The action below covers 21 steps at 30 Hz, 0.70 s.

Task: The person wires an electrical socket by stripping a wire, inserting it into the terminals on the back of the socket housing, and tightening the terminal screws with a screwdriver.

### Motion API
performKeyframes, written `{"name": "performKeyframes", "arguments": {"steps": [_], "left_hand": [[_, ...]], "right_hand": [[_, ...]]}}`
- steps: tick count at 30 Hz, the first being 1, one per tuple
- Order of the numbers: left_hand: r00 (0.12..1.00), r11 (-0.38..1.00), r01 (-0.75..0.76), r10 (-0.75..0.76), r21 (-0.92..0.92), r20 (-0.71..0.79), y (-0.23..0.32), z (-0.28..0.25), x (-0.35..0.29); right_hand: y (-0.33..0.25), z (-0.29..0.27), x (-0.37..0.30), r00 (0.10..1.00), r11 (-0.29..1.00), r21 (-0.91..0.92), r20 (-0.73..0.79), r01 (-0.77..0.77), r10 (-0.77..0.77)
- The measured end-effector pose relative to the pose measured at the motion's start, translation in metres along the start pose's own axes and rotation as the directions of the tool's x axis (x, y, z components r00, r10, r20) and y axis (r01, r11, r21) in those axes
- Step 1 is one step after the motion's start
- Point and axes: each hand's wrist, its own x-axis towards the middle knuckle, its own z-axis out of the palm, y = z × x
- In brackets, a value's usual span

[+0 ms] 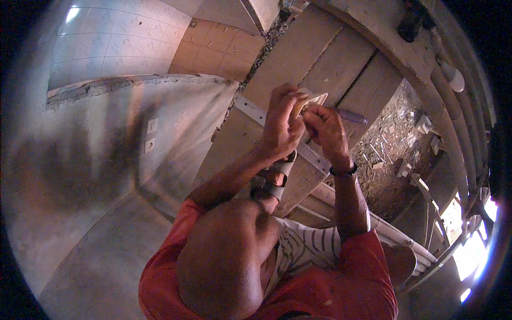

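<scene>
My left hand (284, 125) grips a small pale, flat-edged piece (318, 100), perhaps a plastic plate, tilted above the wooden planks. Close against its lower side, my right hand (326, 128) has its thumb and fingers pinched together. What lies between those fingertips is hidden. A purple handle (353, 117), like that of a screwdriver, sticks out beyond the right knuckles; whether the hand holds it or it lies on the planks, I cannot tell. Below my hands, my sandalled foot (273, 181) rests on the planks (333, 66).
Metal strips (314, 156) cross the planks. Rubble and scraps (381, 154) lie to the right, beside curved poles (453, 117). Long pipes (394, 232) run at lower right. On the left, a plastered wall (186, 117) carries a switch (152, 126) and a socket (150, 145).
</scene>
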Motion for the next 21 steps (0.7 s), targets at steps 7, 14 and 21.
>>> {"name": "performKeyframes", "arguments": {"steps": [7,14,21], "left_hand": [[0.998,0.999,0.023,-0.025,-0.048,-0.06,-0.006,0.008,0.0],[0.999,0.999,0.031,-0.032,-0.022,-0.022,-0.006,0.002,0.0],[1.0,1.0,0.005,-0.005,0.023,0.002,0.004,0.001,0.0]], "right_hand": [[0.002,0.0,-0.002,0.997,0.998,-0.052,-0.072,0.032,-0.036],[0.0,0.002,-0.002,0.998,0.999,0.031,-0.053,0.027,-0.026],[0.0,0.0,-0.001,1.0,0.999,0.043,0.007,0.0,0.0]]}}
